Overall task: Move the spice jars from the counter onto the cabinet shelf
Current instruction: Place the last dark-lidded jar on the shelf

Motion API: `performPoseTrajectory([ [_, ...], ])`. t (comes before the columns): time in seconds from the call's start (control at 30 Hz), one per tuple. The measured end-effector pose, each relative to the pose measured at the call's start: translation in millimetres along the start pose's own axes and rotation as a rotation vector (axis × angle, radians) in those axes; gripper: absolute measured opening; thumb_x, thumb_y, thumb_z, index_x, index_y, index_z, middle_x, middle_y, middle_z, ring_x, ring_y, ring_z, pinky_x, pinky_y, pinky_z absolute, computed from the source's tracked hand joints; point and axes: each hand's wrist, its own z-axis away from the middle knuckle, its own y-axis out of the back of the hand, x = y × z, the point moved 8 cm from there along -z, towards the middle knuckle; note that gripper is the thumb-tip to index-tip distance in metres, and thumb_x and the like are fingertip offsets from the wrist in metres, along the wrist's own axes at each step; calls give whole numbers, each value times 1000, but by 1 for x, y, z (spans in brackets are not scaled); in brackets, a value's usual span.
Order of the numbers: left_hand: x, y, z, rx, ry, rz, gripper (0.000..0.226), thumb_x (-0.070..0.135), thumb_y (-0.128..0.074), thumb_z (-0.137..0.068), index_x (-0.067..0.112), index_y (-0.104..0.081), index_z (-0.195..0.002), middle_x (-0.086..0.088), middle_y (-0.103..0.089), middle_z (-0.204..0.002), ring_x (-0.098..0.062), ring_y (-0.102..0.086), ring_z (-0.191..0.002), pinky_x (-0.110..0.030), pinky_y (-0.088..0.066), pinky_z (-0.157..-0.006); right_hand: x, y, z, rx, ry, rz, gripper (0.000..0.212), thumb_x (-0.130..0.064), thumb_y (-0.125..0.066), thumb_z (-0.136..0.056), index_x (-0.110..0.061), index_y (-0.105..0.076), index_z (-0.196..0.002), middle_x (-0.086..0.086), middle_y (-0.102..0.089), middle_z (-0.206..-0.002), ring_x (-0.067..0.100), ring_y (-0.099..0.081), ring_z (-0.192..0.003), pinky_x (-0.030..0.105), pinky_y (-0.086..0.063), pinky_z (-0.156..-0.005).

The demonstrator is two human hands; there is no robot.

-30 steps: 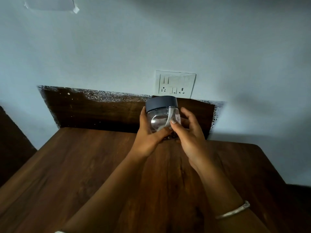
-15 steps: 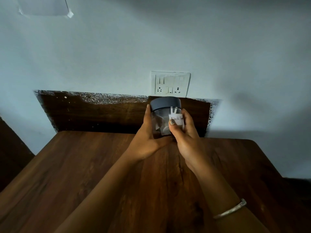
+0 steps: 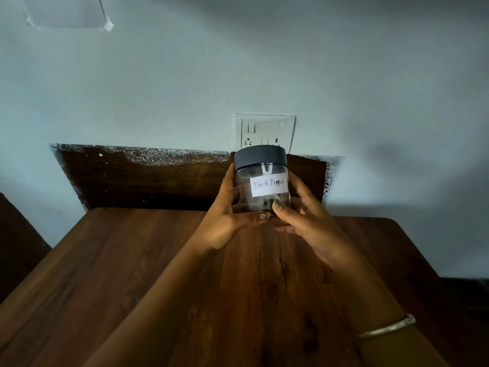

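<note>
A clear spice jar with a dark grey lid and a white label reading "Black Pepper" is held upright above the far part of the wooden surface. My left hand grips its left side and bottom, thumb under the base. My right hand grips its right side, thumb on the lower front. The label faces me. Whether the jar's base touches the wood is hidden by my fingers.
A dark wooden back panel rises behind the surface against a pale wall. A white switch and socket plate sits just above the jar. A taped paper hangs at the upper left. A metal bangle circles my right wrist.
Both hands have turned the jar so that its label now faces me. The jar sits a little lower and my thumbs have shifted toward its base.
</note>
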Motion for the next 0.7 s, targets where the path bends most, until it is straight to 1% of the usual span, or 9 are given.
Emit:
performPoseTrajectory([
  [0.03, 1, 0, 1, 1, -1, -26, 102, -11, -67, -72, 26, -9, -148, -12, -52, -131, -21, -60, -111, -27, -54, -82, -1, 0, 1, -4, 5, -1, 84, -44, -68, -64, -49, -27, -137, -1, -61, -115, 12, -66, -100, 31, -57, -79],
  [0.1, 2, 1, 2, 16, -12, -88, 102, 0, -71, -72, 29, -10, -149, -9, -49, -133, -17, -60, -109, -26, -54, -83, -1, 2, 2, 21, 23, -33, 80, -39, -71, -63, -51, -31, -131, -1, -63, -113, 10, -66, -98, 26, -56, -74],
  [0.2, 4, 3, 2, 38, -13, -222, 107, 17, -76, -68, 33, -8, -149, -11, -44, -132, -23, -57, -111, -44, -51, -93, 0, 9, 2, 69, 46, -55, 90, -37, -76, -59, -45, -31, -137, 3, -63, -116, 12, -65, -103, 27, -56, -80],
  [0.27, 6, 1, 0, 15, -21, -269, 106, 13, -76, -72, 33, -5, -149, -10, -45, -130, -24, -57, -110, -48, -50, -94, 0, 13, 2, 78, 56, -36, 96, -35, -76, -59, -42, -28, -141, 2, -62, -118, 11, -65, -104, 27, -55, -81],
  [0.37, 9, -3, 0, 5, -48, -300, 104, 7, -73, -76, 32, -4, -149, -8, -47, -127, -21, -57, -110, -44, -51, -94, -2, 16, 2, 76, 70, -20, 92, -35, -76, -60, -47, -28, -138, -3, -59, -122, 8, -65, -103, 22, -54, -78],
  [0.47, 11, -7, -1, 14, -59, -310, 103, 8, -72, -77, 33, -4, -149, -10, -46, -129, -21, -55, -113, -42, -50, -96, -3, 21, 4, 85, 68, 18, 95, -41, -74, -61, -47, -25, -141, 0, -53, -133, 10, -65, -105, 27, -54, -85],
  [0.53, 12, -9, -2, 17, -63, -312, 103, 8, -73, -77, 33, -4, -149, -11, -46, -131, -23, -54, -115, -45, -49, -97, -4, 24, 5, 86, 68, 22, 98, -41, -74, -60, -45, -22, -143, 3, -50, -137, 9, -65, -104, 26, -54, -86],
  [0.63, 14, -14, -5, 10, -84, -326, 103, 10, -73, -76, 35, -5, -149, -10, -47, -129, -23, -55, -113, -46, -49, -96, -5, 30, 6, 102, 75, 44, 98, -38, -75, -60, -42, -23, -144, 7, -51, -135, 7, -66, -101, 22, -55, -81],
  [0.7, 15, -17, -7, 7, -101, -350, 103, 12, -74, -76, 36, -4, -148, -8, -48, -127, -21, -55, -112, -46, -49, -96, -5, 36, 7, 129, 74, 78, 100, -40, -75, -59, -40, -23, -145, 7, -54, -128, 6, -67, -96, 21, -55, -78],
])
